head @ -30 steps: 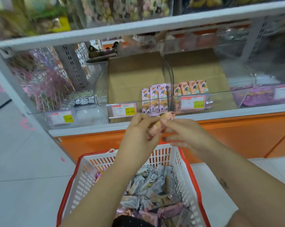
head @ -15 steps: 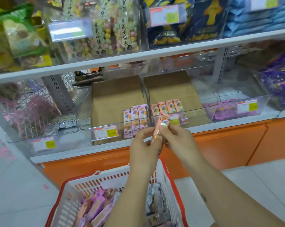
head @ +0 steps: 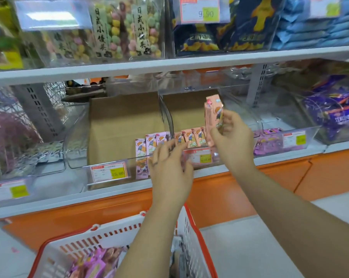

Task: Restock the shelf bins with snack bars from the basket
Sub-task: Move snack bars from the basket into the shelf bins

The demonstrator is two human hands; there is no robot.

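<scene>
Centre frame, the right hand (head: 233, 141) pinches a peach snack bar (head: 213, 115) upright, just above the matching row (head: 190, 138) in the clear bin (head: 258, 121); the left hand (head: 169, 167), fingers loosely spread, hovers lower left.

The basket (head: 109, 236) runs off the bottom edge, and the left forearm (head: 149, 237) hides much of its contents. The left hand (head: 169, 171) covers part of a price tag (head: 201, 157) whose print is unreadable. The right hand (head: 234, 142) hides the lower end of the held snack bar (head: 212, 113).
</scene>
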